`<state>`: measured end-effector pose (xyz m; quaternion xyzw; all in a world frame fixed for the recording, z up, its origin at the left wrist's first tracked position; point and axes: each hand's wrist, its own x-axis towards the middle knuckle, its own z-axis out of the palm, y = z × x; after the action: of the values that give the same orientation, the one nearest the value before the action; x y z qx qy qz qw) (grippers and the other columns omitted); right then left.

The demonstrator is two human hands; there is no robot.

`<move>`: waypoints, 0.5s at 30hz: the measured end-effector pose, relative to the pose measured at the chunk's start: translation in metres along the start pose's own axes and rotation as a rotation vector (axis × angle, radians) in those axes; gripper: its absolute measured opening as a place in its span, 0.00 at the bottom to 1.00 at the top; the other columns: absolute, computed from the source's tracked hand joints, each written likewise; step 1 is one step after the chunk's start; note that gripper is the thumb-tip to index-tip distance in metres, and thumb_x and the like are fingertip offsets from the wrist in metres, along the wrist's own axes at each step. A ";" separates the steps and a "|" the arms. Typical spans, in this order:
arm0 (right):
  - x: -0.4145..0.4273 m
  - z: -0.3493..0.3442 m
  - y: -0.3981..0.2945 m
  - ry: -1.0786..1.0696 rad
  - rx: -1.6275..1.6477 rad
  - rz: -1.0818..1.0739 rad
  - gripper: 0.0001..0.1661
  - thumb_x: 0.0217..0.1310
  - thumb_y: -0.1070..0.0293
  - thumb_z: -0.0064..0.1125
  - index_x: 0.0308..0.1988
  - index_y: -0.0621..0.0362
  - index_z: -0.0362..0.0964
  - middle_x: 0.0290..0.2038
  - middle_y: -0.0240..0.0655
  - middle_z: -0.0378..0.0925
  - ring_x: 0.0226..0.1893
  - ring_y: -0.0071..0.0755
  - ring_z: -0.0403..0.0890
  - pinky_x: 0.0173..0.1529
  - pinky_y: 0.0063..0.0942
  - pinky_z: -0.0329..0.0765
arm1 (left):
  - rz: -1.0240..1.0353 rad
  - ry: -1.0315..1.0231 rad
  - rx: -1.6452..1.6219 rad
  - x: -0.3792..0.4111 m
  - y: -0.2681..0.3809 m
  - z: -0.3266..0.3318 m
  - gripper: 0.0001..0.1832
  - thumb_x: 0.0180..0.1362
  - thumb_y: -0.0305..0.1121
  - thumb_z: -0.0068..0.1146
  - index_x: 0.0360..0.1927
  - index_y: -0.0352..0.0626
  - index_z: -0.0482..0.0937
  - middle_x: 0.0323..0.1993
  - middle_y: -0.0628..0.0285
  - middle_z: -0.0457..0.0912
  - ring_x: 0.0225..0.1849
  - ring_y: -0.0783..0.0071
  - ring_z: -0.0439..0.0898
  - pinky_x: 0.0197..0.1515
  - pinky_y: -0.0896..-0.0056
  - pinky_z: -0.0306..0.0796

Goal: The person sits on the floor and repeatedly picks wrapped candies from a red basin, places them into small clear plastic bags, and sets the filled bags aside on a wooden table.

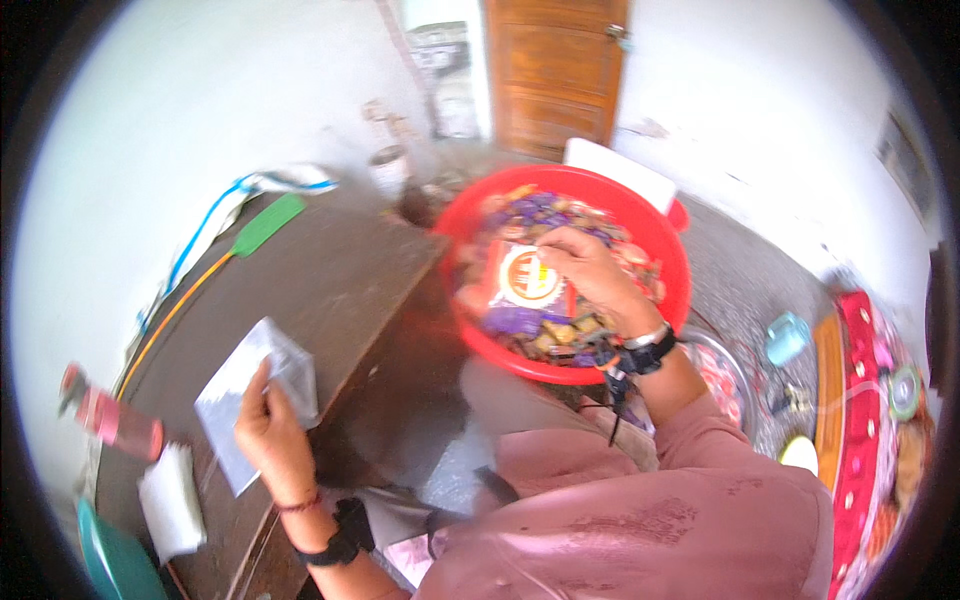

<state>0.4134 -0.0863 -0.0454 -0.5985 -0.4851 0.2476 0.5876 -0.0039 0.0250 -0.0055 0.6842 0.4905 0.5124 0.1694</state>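
Between the thumb and fingers of my right hand (596, 274) is a small printed packet (531, 279), bearing writing and an orange ring. It is held above a large red plastic basin (574, 178) filled with many small wrapped pieces (540, 214) in purple, gold and reddish wrappers. My left hand (274, 439) pinches a clear plastic bag (259, 397) over the dark tabletop at the left. Whether anything lies inside that bag cannot be made out. Both wrists carry dark straps.
On the dark wooden table (352, 262) lie a green fly swatter (268, 225), a pink spray bottle (118, 424) and a white folded stack (172, 502). A metal bowl (739, 375) stands on the floor behind my right arm. Further right are a light-blue mug (787, 339) and a red-covered bed edge (859, 420).
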 end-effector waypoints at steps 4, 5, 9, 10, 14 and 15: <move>0.016 0.035 -0.027 -0.128 0.185 -0.004 0.14 0.76 0.69 0.56 0.55 0.65 0.74 0.49 0.31 0.82 0.51 0.24 0.82 0.58 0.25 0.79 | 0.036 -0.002 0.008 0.000 0.008 0.004 0.15 0.67 0.23 0.56 0.54 0.37 0.86 0.33 0.61 0.88 0.33 0.83 0.77 0.38 0.75 0.73; 0.019 0.050 -0.039 -0.191 0.209 -0.037 0.15 0.76 0.70 0.55 0.56 0.65 0.74 0.50 0.32 0.81 0.52 0.24 0.81 0.59 0.25 0.78 | 0.029 -0.006 0.009 -0.001 0.011 0.001 0.14 0.67 0.23 0.56 0.53 0.36 0.86 0.35 0.56 0.89 0.35 0.81 0.79 0.41 0.73 0.75; 0.023 0.100 -0.081 -0.381 0.272 -0.113 0.17 0.76 0.72 0.54 0.60 0.64 0.71 0.53 0.35 0.81 0.55 0.24 0.79 0.61 0.26 0.76 | 0.060 0.024 -0.033 -0.001 0.010 0.003 0.13 0.66 0.24 0.57 0.52 0.36 0.86 0.36 0.48 0.89 0.35 0.75 0.84 0.42 0.70 0.77; 0.021 0.113 -0.094 -0.425 0.278 -0.106 0.17 0.76 0.73 0.54 0.60 0.64 0.71 0.52 0.35 0.81 0.55 0.24 0.80 0.61 0.26 0.76 | 0.059 0.026 -0.039 -0.001 0.009 0.003 0.13 0.66 0.24 0.57 0.52 0.36 0.86 0.36 0.48 0.89 0.35 0.75 0.84 0.42 0.70 0.77; 0.018 0.163 -0.104 -0.532 0.297 -0.222 0.15 0.74 0.75 0.56 0.57 0.64 0.71 0.48 0.32 0.81 0.49 0.20 0.81 0.54 0.23 0.79 | 0.062 0.019 -0.063 -0.002 0.010 0.002 0.13 0.67 0.24 0.57 0.52 0.35 0.86 0.34 0.46 0.88 0.34 0.75 0.84 0.40 0.70 0.77; 0.015 0.171 -0.105 -0.533 0.269 -0.251 0.14 0.74 0.75 0.56 0.56 0.64 0.72 0.47 0.31 0.81 0.48 0.18 0.80 0.52 0.22 0.79 | 0.062 0.014 -0.068 -0.002 0.011 0.002 0.13 0.67 0.25 0.57 0.52 0.35 0.86 0.34 0.46 0.88 0.34 0.75 0.84 0.40 0.70 0.77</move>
<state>0.2408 -0.0108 0.0261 -0.3651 -0.6549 0.3832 0.5394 0.0031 0.0184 0.0003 0.6893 0.4526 0.5386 0.1732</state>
